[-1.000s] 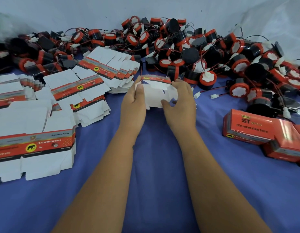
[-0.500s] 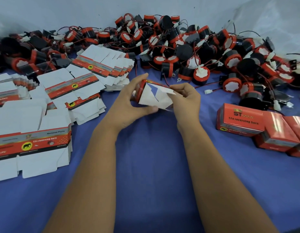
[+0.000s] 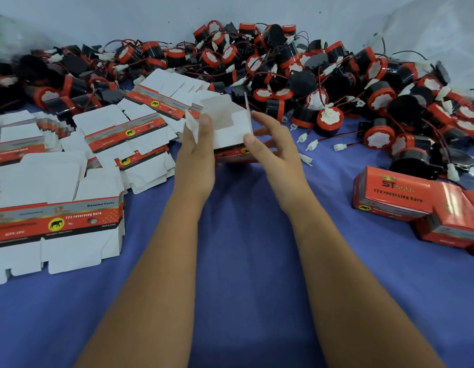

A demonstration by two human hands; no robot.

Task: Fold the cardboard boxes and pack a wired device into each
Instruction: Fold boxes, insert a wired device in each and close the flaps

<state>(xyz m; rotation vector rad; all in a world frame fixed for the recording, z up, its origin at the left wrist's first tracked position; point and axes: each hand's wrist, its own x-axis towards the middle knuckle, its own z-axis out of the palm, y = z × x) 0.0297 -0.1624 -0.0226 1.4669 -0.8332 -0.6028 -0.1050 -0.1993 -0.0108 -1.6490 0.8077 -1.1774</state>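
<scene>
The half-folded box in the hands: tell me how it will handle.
The box is probably light and flimsy: thin white flaps stand loose. Likely to crush if squeezed, being open and hollow. Left hand grips it; right hand pinches a flap.

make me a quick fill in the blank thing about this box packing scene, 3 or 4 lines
1. Both hands hold one partly folded ____, its white inside facing the camera.
2. The cloth under everything is ____ in colour.
3. The finished red boxes lie on the person's ____ side.
4. The left hand and right hand work in front of a pile of red and ____ devices.

Missing words: box; blue; right; black
</scene>
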